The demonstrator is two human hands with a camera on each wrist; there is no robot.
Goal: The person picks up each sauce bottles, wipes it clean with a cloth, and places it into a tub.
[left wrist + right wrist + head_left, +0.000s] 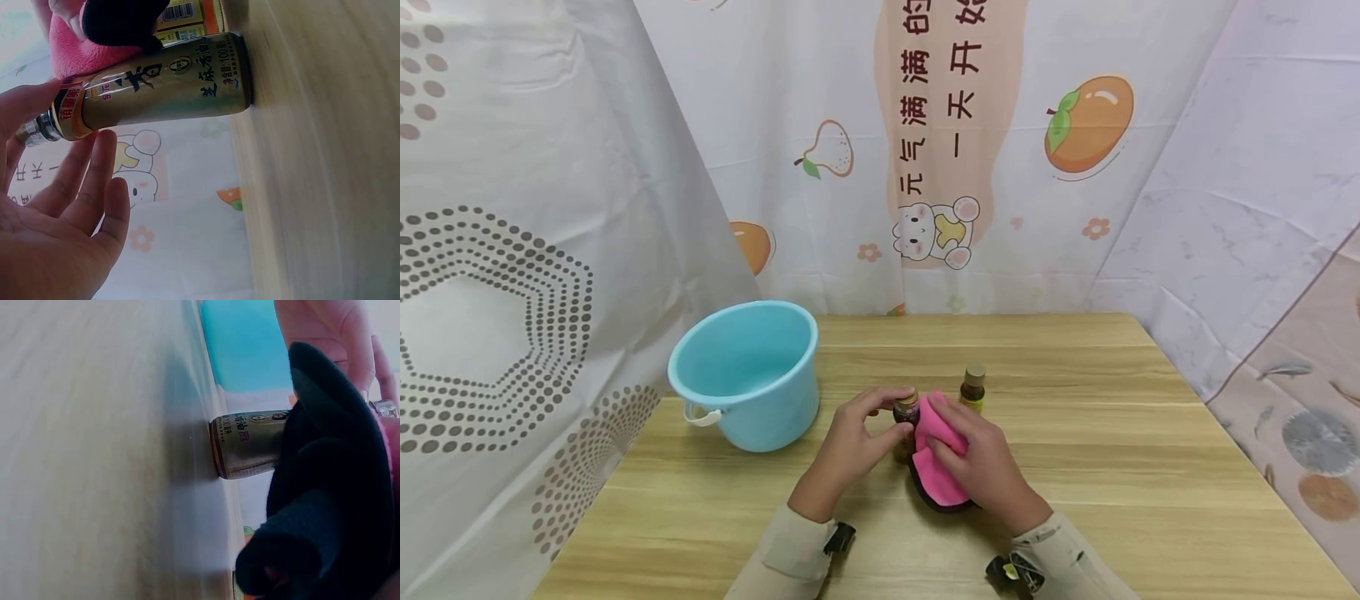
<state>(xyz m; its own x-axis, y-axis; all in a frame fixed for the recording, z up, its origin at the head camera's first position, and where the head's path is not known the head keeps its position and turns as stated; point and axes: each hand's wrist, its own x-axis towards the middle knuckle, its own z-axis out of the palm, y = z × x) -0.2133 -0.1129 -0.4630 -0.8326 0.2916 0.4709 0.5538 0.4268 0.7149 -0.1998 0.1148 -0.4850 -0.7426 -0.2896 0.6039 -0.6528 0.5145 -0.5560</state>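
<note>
A small sesame oil bottle (907, 412) with a gold label stands upright on the table. My left hand (848, 437) pinches it near the neck between thumb and forefinger; in the left wrist view the other fingers stand off the bottle (169, 87). A pink cloth with a black underside (942, 482) is gripped in my right hand (988, 458) and lies against the bottle's right side. The cloth's dark side (331, 469) hides much of the bottle (250, 447) in the right wrist view. Just behind the right hand stands a second, yellow-labelled bottle (973, 390), partly covered.
A light blue bucket (775, 408) with a white handle stands left of the hands on the wooden table (1112, 433). A printed curtain (835, 217) hangs behind the table's back edge, with more patterned cloth at both sides.
</note>
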